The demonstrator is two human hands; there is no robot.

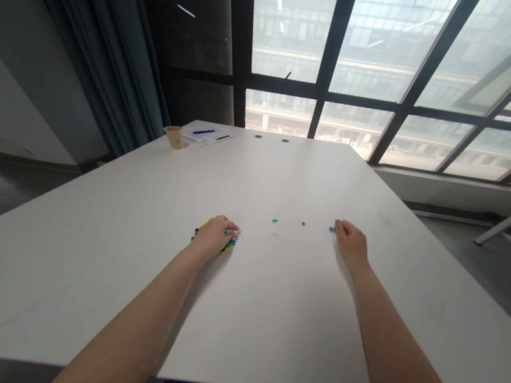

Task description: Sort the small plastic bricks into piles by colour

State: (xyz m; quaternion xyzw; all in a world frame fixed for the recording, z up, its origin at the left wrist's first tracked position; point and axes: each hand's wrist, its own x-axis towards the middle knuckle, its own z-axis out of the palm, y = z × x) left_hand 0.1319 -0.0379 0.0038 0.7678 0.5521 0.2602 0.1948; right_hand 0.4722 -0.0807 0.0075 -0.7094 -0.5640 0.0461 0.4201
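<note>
Blue piece (331,229), just beside fingertips (339,224) — right hand (351,241)

From the head, close to the white table (263,323), we look forward and down, facing the far windows (290,27).

Honestly can't read any text here. There's a tiny mark on the paper cup (173,138), well beyond the left hand's fingers (232,226) and off to their left, but it's too small to make out. Same with the papers (191,137) beside it.
</note>
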